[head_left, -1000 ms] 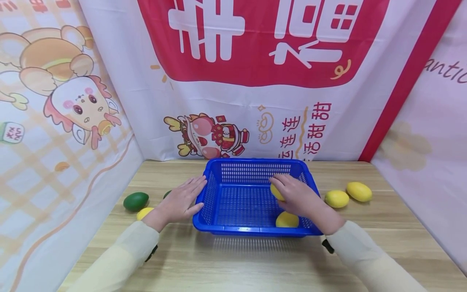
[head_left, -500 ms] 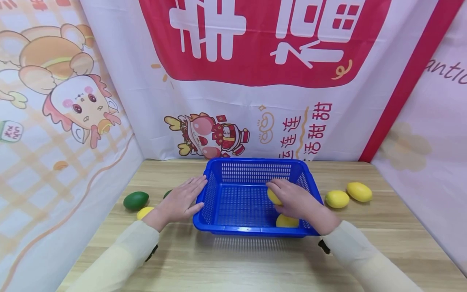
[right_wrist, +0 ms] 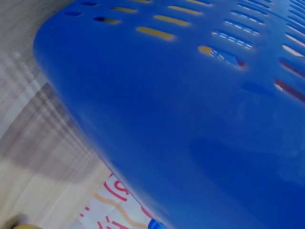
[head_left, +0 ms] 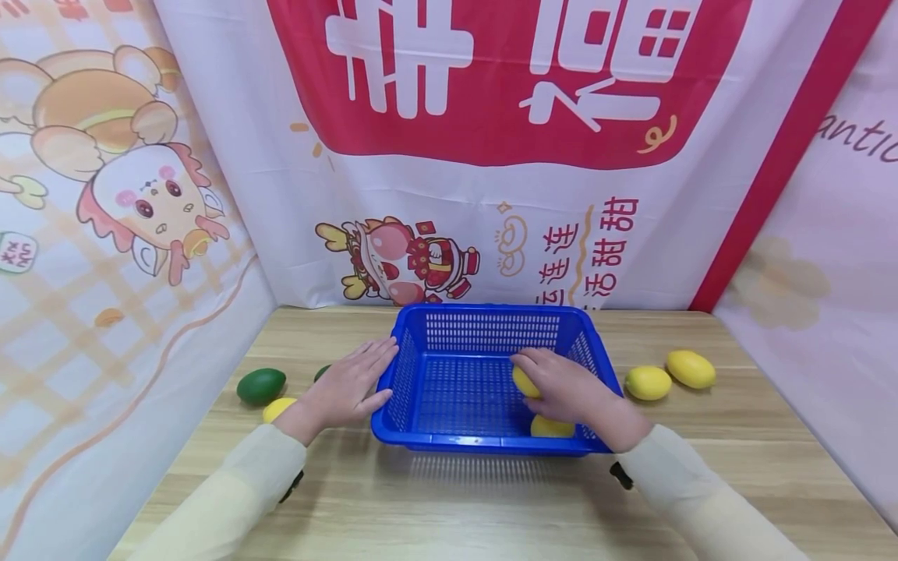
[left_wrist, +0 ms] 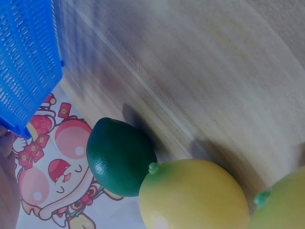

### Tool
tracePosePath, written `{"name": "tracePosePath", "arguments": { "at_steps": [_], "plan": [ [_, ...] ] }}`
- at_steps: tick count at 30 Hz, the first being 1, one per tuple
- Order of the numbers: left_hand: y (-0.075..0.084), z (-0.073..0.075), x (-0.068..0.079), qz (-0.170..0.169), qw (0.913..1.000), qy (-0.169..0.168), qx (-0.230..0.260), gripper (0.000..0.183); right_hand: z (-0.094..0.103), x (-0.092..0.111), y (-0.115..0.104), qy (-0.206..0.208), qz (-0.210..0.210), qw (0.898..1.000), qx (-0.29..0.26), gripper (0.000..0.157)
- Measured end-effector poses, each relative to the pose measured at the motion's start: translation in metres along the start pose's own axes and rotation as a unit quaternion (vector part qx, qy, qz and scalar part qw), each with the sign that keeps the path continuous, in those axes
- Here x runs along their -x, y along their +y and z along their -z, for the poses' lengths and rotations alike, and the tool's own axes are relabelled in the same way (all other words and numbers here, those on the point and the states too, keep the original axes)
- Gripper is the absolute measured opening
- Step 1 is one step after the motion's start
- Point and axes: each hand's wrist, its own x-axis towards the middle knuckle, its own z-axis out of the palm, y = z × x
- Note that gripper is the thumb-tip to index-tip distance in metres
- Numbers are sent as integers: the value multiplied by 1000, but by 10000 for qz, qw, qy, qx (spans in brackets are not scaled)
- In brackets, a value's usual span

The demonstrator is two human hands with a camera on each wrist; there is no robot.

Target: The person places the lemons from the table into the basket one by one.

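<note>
A blue plastic basket (head_left: 463, 441) with slotted walls stands on the table. My left hand (head_left: 344, 387) rests its extended fingers on the basket's left rim. Inside the basket, my right hand (head_left: 561, 386) grips a lemon (head_left: 526, 382), partly hidden by the fingers. Below that hand lies a second lemon (head_left: 552, 426) by the basket's front right corner. The right wrist view is mostly filled by the basket wall (right_wrist: 143, 105), with yellow showing through its slots; the right hand is hidden there.
Right of the basket lie two lemons (head_left: 648, 382) (head_left: 691, 368). On the left are a dark green lemon-shaped fruit (head_left: 261, 386) and a lemon (head_left: 279, 409); another green fruit (head_left: 321, 372) is mostly covered by the left hand. Printed cloth (head_left: 491, 234) hangs behind the table.
My right hand has shifted slightly left and toward the front within the basket, keeping hold of the lemon. The left hand has stayed on the rim.
</note>
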Motion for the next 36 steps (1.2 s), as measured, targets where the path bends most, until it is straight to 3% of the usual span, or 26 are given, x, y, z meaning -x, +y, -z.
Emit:
{"name": "tracePosePath", "arguments": {
  "at_steps": [36],
  "plan": [
    [0, -1, -1, 21, 10000, 12, 25, 72, 5, 5, 1, -47, -389, 9992, 82, 55]
  ]
}}
